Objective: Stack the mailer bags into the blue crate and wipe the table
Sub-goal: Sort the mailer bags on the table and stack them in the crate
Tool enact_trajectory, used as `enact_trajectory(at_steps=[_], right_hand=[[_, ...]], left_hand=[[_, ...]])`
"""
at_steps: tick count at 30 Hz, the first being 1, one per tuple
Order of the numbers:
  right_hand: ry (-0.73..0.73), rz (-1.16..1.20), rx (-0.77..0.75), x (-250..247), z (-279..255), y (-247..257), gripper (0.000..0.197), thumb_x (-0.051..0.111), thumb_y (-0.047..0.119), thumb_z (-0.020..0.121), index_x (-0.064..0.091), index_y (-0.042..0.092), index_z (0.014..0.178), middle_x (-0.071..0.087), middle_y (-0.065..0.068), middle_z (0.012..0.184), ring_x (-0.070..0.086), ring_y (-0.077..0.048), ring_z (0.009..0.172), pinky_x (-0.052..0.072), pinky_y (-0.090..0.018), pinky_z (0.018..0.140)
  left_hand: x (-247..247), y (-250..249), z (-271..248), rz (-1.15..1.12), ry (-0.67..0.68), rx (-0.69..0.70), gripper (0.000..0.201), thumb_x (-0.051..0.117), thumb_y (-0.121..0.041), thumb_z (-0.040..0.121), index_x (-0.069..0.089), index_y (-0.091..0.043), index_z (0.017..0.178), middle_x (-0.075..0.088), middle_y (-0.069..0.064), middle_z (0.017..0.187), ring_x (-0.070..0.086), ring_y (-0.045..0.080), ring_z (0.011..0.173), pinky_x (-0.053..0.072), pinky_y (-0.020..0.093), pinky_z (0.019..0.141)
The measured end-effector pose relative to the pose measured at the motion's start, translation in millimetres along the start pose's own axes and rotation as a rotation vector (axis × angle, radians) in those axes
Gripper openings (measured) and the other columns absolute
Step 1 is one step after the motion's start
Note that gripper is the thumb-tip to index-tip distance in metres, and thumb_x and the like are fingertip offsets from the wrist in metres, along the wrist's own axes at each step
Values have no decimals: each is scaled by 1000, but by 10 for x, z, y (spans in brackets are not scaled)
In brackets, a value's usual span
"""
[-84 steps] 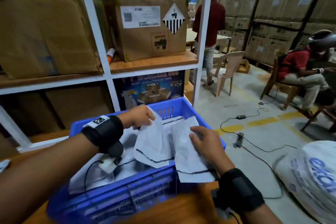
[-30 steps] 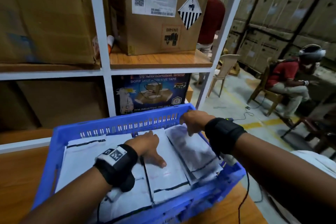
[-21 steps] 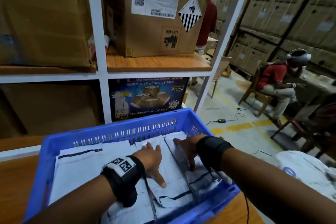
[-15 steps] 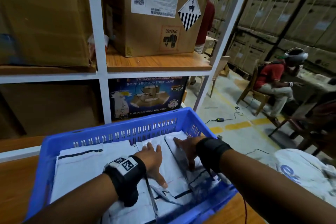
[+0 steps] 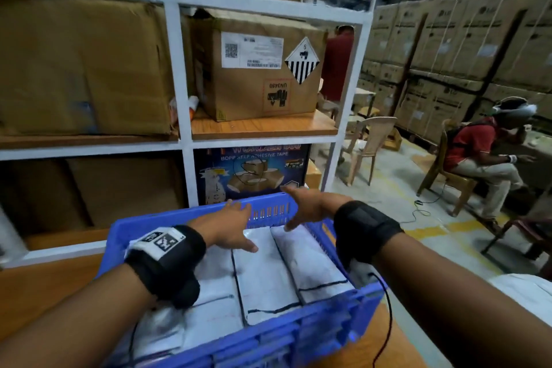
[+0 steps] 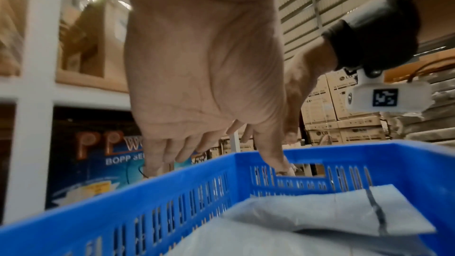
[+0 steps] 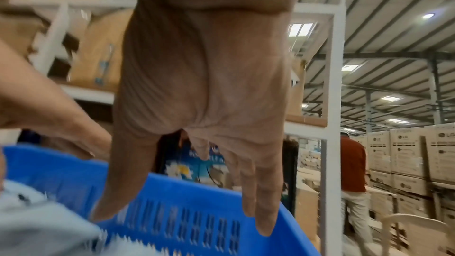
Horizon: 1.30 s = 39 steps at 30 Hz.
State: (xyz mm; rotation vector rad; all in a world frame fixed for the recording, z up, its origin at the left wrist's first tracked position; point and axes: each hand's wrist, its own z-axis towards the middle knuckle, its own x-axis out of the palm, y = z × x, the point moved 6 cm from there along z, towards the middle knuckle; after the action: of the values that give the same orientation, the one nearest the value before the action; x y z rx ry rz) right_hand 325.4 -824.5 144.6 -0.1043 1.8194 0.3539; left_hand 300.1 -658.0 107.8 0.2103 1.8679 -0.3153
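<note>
The blue crate [image 5: 143, 227] stands on the wooden table [image 5: 44, 287] with white mailer bags [image 5: 263, 278] lying flat in rows inside it. My left hand [image 5: 239, 227] hovers over the bags with straight fingers that reach the crate's far wall. My right hand [image 5: 295, 209] is beside it, fingers spread above the far rim. Neither hand holds anything. In the left wrist view my left hand [image 6: 202, 124] hangs palm down above the crate [image 6: 172, 192] and a bag [image 6: 320, 213]. The right wrist view shows my right hand [image 7: 221, 143] over the crate rim [image 7: 184, 201].
A white shelving rack [image 5: 182, 116] with cardboard boxes [image 5: 260, 69] stands right behind the crate. A tape carton [image 5: 251, 173] sits on its lower level. To the right are a white sack [image 5: 525, 293], floor cables, a plastic chair [image 5: 370, 143] and a seated person [image 5: 478, 155].
Both hands were pressing the bags flat in the crate. They have lifted off and moved forward to the crate's far wall. The view has tilted up.
</note>
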Motion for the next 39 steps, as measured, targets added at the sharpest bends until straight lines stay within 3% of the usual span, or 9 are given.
enact_trajectory(at_steps=[2,4,9,13,15,19,23,29,39], right_hand=[[-153,85,-79,-148,-229,85,83,81,32,78,38,17,147,50,-11,144,48,-26,129,39,-31,102],[-295,212,-148,-221,-526,154,82,78,34,81,36,19,149,45,-10,147,45,-25,132,36,-29,105],[-662,536,-360,32,-1385,415,70,73,33,85,40,23,146,39,-2,149,37,-15,138,35,-34,112],[-743,703,-464,608,-1889,702,71,65,45,87,35,27,149,28,4,158,24,-12,146,41,-48,107],[-738,751,-516,914,-2114,869,72,65,43,88,34,22,150,28,3,158,25,-12,146,42,-49,106],[-614,803,-569,1560,-2508,1239,70,63,39,90,35,15,149,30,-2,157,27,-16,146,41,-49,107],[-471,797,-657,2089,-2739,1702,67,63,35,92,37,9,148,33,-7,156,30,-22,145,40,-53,106],[-291,757,-762,2571,-2701,2653,68,65,36,92,36,15,149,30,-3,157,31,-20,144,44,-52,100],[-224,715,-835,2906,-2351,4659,72,59,47,91,32,18,151,30,-2,157,33,-19,142,46,-53,101]], left_hand=[[-93,-44,-328,10,-55,-22,105,61,-58,87,-3,-12,157,-6,13,164,-13,31,150,9,44,122],[-204,-115,-689,-4,-172,-34,100,59,-56,89,-2,-16,157,-6,9,164,-16,29,149,7,41,121],[-129,-255,-1619,-158,-624,-22,82,62,-49,90,21,-20,155,19,5,162,1,22,151,14,38,120],[367,-272,-2337,-224,-855,-56,73,55,-53,86,41,-13,146,34,13,155,19,31,148,23,49,119],[684,-241,-2685,-270,-901,-109,71,53,-52,87,43,-13,145,34,11,155,21,30,148,23,45,118],[1311,-106,-3413,-327,-910,-272,72,50,-52,87,40,-15,147,30,8,158,15,25,150,13,25,118],[1881,109,-4017,-370,-865,-409,70,52,-49,89,38,-15,149,29,6,158,12,22,151,19,33,116],[2519,683,-4759,-473,-840,-622,67,56,-46,95,31,-23,152,18,-3,162,2,10,151,21,37,115],[2605,2261,-5751,-444,-901,-700,62,56,-42,91,40,-21,147,20,3,161,7,17,151,22,36,113]])
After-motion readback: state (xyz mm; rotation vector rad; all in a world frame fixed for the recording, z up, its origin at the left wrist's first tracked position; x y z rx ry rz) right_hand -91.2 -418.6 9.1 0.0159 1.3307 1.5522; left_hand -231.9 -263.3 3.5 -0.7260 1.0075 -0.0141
